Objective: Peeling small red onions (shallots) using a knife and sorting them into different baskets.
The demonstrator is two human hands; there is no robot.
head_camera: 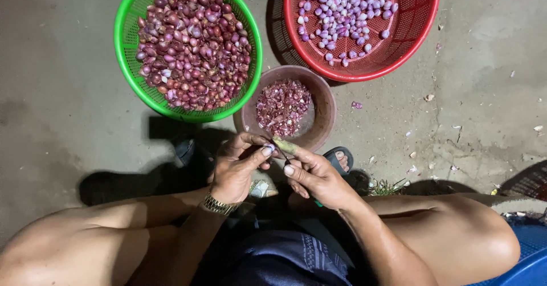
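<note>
Above the brown bowl [325, 112], both hands pinch a shallot [270, 147].

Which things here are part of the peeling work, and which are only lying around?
In use: left hand, right hand, knife, shallot, green basket, red basket, brown bowl.

Lying about: sandal, loose skins, blue seat.
</note>
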